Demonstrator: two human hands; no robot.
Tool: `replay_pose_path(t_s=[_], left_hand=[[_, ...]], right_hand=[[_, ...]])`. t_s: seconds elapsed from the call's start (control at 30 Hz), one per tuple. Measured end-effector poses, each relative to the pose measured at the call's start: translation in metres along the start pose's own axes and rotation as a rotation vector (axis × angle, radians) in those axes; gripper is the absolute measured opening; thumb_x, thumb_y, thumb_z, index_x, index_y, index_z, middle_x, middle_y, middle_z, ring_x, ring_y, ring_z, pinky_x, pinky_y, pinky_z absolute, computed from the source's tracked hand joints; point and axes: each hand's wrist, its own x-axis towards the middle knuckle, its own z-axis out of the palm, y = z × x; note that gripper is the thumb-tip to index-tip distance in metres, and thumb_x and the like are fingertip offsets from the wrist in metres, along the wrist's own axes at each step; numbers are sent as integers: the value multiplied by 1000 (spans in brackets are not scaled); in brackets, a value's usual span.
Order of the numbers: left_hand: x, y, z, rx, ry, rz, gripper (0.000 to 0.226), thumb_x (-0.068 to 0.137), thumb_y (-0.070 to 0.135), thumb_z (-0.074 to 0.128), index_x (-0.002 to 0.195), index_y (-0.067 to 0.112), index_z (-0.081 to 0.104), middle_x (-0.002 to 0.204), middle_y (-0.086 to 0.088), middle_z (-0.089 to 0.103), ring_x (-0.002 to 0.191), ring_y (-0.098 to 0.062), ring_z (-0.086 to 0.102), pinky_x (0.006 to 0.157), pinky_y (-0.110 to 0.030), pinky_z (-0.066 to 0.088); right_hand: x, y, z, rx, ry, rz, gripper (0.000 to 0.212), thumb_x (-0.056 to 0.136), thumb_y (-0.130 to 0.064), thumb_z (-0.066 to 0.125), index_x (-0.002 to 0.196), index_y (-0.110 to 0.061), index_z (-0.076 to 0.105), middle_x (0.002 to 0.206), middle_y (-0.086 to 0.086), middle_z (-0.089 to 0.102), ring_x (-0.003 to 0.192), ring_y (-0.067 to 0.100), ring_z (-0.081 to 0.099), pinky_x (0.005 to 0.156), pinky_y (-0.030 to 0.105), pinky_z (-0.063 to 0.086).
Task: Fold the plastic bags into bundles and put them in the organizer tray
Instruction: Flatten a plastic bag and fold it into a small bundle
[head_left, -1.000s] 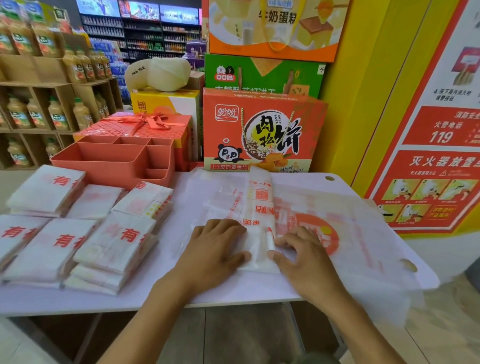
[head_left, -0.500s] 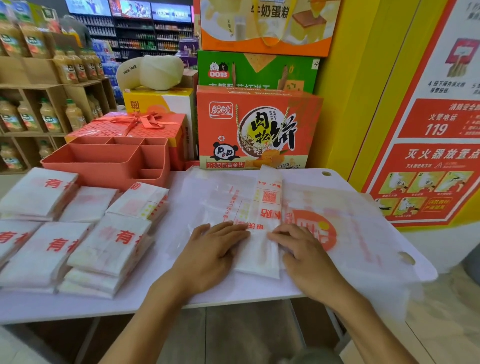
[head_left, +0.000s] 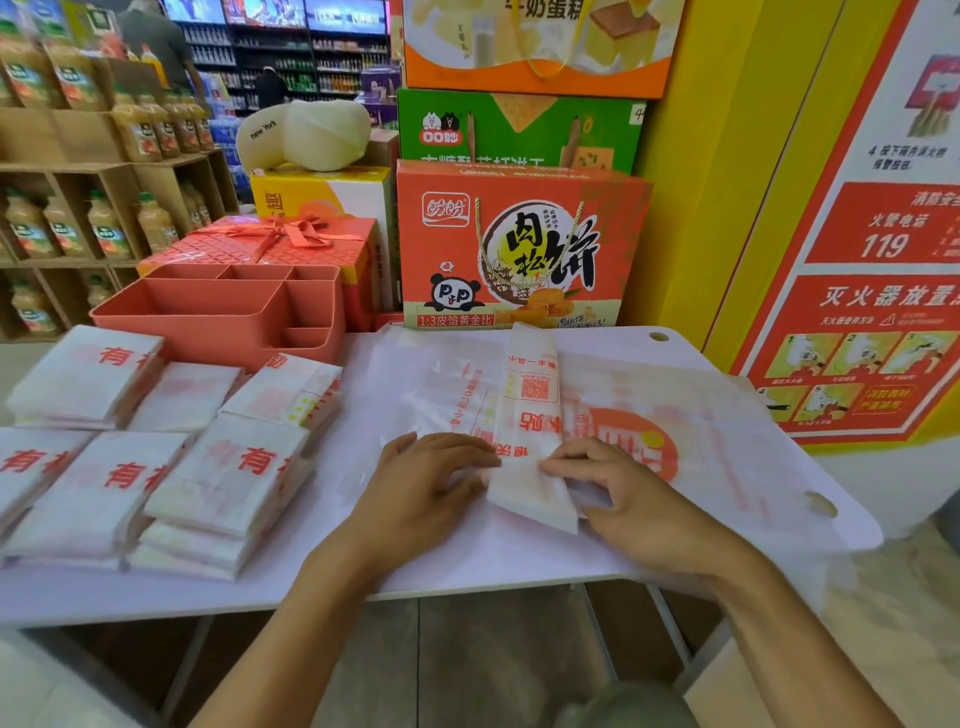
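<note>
Bag, folded into a long narrow strip, lies mid-table and runs away from the person, on top of other flat, translucent plastic.

Left hand: flat, fingers straight, pressing the plastic just left of the strip's near end.

Right hand: fingers bent, tips on the strip's right edge, thumb tucked under a layer, pinching the fold.

Table: pale lilac. Folded bundles sit in piles on its left part.

Tray: coral, several compartments, at the table's far left just behind the bundles.

Snack boxes stand stacked behind the table.
</note>
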Motion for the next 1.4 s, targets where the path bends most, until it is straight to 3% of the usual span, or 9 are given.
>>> replay_pose_path(t_s=[0.13, 0.33, 0.5, 0.6, 0.8, 1.07, 1.27, 1.33, 1.4], left_hand=[[1, -1, 0, -61, 47, 26, 53, 98, 59, 32, 119, 33, 73, 126, 22, 67, 121, -3, 59, 103, -46, 46], [0, 0, -2, -146, 85, 28, 22, 93, 38, 46, 92, 47, 67, 107, 31, 65, 105, -4, 59, 97, -50, 46], [0, -4, 2, -57, 67, 75, 37, 91, 63, 53, 103, 35, 75, 120, 23, 67, 114, -3, 59, 99, -45, 47], [0, -2, -1, -128, 82, 73, 38, 91, 59, 56, 93, 28, 79, 109, 19, 69, 104, -3, 61, 91, -39, 51], [-2, 0, 0, -121, 96, 67, 37, 96, 59, 46, 75, 36, 65, 94, 18, 63, 93, -10, 57, 85, -42, 47], [0, 2, 2, 43, 91, 22, 29, 93, 55, 50, 71, 36, 53, 94, 21, 53, 93, -11, 46, 84, -34, 35], [-2, 5, 5, 124, 95, -30, 28, 91, 59, 53, 100, 32, 51, 118, 14, 46, 107, -11, 41, 98, -33, 35], [-3, 6, 5, 97, 61, -34, 47, 91, 60, 47, 129, 34, 44, 144, 15, 38, 128, -12, 37, 110, -35, 30], [-3, 7, 4, 142, -1, -21, 64, 95, 60, 38, 154, 38, 26, 163, 19, 21, 148, -7, 20, 120, -37, 17]], right_hand=[[0, 0, 2, 66, 80, -30, 34, 98, -8, 63, 123, -31, 68, 126, -27, 53, 119, -17, 45, 97, 3, 40], [-4, 1, 9, 281, 126, -18, 22, 103, -24, 58, 121, -30, 69, 123, -21, 63, 114, -5, 58, 99, 22, 50], [-6, 0, 9, 351, 65, -20, 27, 104, -27, 55, 128, -26, 67, 126, -20, 65, 116, -3, 60, 97, 18, 50], [-5, 2, 8, 322, 119, -2, 23, 102, -28, 58, 115, -19, 74, 116, -15, 65, 109, 1, 62, 97, 24, 52], [1, 4, 11, 133, 244, -14, 15, 96, -28, 68, 90, -19, 78, 103, -16, 62, 97, -3, 58, 82, 11, 44], [7, 3, 19, -85, 332, -42, 27, 95, -26, 71, 70, -29, 62, 98, -11, 56, 93, 6, 57, 81, 18, 42], [3, -3, 22, -212, 384, -31, 25, 92, -29, 73, 79, -30, 51, 95, -16, 47, 93, 7, 49, 82, 21, 40], [1, -7, 21, -220, 357, -9, 22, 93, -35, 71, 106, -32, 54, 113, -19, 52, 109, 8, 50, 95, 27, 46], [-1, -9, 19, -251, 292, 16, 48, 96, -40, 65, 139, -35, 43, 143, -16, 46, 133, 12, 43, 115, 37, 38]])
